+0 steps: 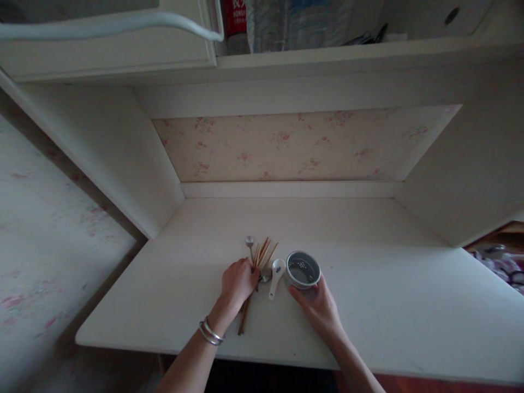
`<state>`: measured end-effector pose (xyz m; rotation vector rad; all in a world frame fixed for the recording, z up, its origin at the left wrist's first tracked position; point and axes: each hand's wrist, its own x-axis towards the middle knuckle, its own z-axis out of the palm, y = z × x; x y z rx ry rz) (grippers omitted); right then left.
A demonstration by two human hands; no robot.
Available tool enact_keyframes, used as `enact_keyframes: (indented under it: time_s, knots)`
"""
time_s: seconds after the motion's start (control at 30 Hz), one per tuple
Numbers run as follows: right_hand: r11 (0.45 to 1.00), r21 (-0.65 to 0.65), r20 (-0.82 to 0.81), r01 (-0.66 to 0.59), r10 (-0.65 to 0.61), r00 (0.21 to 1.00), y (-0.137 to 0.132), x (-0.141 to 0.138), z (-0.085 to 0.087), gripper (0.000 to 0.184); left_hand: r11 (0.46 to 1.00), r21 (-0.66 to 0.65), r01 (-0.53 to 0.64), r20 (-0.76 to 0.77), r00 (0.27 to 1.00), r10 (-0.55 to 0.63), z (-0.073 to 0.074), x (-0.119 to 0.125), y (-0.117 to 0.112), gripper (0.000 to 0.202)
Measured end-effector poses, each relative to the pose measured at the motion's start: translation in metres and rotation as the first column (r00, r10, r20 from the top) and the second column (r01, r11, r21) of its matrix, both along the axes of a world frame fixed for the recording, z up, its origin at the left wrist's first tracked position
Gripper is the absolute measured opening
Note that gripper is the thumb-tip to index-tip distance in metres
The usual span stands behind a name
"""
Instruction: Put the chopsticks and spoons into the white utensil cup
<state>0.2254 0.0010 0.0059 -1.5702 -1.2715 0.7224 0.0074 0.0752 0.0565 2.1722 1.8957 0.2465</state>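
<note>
My left hand (240, 279) is closed around a bundle of wooden chopsticks (244, 316), whose tips fan out past my fingers. Just beyond it lies a metal spoon (250, 241), its bowl toward the wall. A second metal spoon (266, 275) shows its bowl beside my thumb, its handle partly hidden. Between my hands rests a white ceramic spoon (276, 277) with a blue mark in its bowl. My right hand (320, 310) grips the side of a grey utensil holder (303, 268) with holes in its bottom; the inside shows nothing else.
The white desk (368, 305) has a rounded front left corner. Side panels rise left and right, with a flowered wall panel (282, 147) behind. Overhead runs a shelf (327, 57) holding a red can (236, 16) and a clear plastic pack (295, 24), beside a cabinet door handle (123, 24).
</note>
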Motion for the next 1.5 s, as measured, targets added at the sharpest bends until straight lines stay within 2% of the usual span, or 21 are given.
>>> enact_keyframes:
  time_s: [0.17, 0.33, 0.57, 0.77, 0.87, 0.97, 1.07, 1.13, 1.23, 1.3, 1.37, 1.5]
  knots:
    - [1.000, 0.004, 0.011, 0.015, -0.015, 1.000, -0.001, 0.000, -0.001, 0.067, 0.999, -0.034, -0.030, -0.020, 0.999, 0.029, 0.001, 0.004, 0.002, 0.031]
    - [1.000, -0.012, 0.044, 0.022, -0.021, 0.999, -0.002, 0.000, -0.001, 0.070, 0.993, -0.078, -0.086, 0.038, 0.995, 0.089, -0.002, 0.002, 0.012, 0.032]
    - [1.000, -0.008, 0.067, 0.024, -0.024, 0.997, -0.003, 0.000, 0.000, 0.072, 0.988, -0.110, -0.112, 0.257, 0.956, 0.138, -0.003, -0.010, 0.028, 0.032]
    - [1.000, -0.020, 0.046, 0.018, -0.018, 0.999, -0.003, 0.001, -0.001, 0.072, 0.994, -0.045, -0.104, 0.447, 0.887, 0.113, 0.012, -0.017, 0.030, 0.034]
    - [1.000, -0.020, 0.044, 0.014, -0.013, 0.999, -0.003, 0.001, 0.000, 0.071, 0.995, -0.009, -0.098, 0.517, 0.851, 0.089, 0.027, -0.018, 0.027, 0.039]
    - [1.000, -0.012, 0.039, 0.008, -0.008, 0.999, -0.003, 0.001, -0.001, 0.069, 0.997, 0.017, -0.081, 0.617, 0.785, 0.053, 0.054, -0.015, 0.019, 0.040]
    - [1.000, -0.018, 0.035, 0.004, -0.003, 0.999, -0.003, 0.001, -0.002, 0.068, 0.999, 0.029, -0.026, 0.804, 0.595, -0.008, 0.092, -0.006, 0.009, 0.036]
    - [1.000, -0.016, 0.028, 0.001, -0.001, 1.000, -0.003, 0.000, -0.003, 0.069, 0.998, 0.065, 0.023, 0.873, 0.484, -0.068, 0.116, 0.005, 0.004, 0.035]
    - [1.000, -0.016, 0.033, 0.001, -0.001, 0.999, -0.003, 0.000, -0.002, 0.069, 0.993, 0.109, 0.054, 0.925, 0.361, -0.121, 0.138, 0.025, 0.003, 0.035]
    - [1.000, -0.017, 0.042, 0.007, -0.006, 0.999, -0.003, 0.000, -0.001, 0.069, 0.991, 0.131, 0.036, 0.937, 0.322, -0.136, 0.138, 0.040, 0.008, 0.035]
    - [1.000, -0.009, 0.043, 0.006, -0.005, 0.999, -0.003, -0.001, 0.002, 0.068, 0.989, 0.147, 0.021, 0.934, 0.325, -0.146, 0.130, 0.055, 0.015, 0.035]
    - [1.000, 0.023, 0.036, -0.017, 0.016, 0.999, -0.003, -0.001, 0.006, 0.062, 0.982, 0.170, 0.088, 0.885, 0.424, -0.191, 0.099, 0.077, 0.023, 0.034]
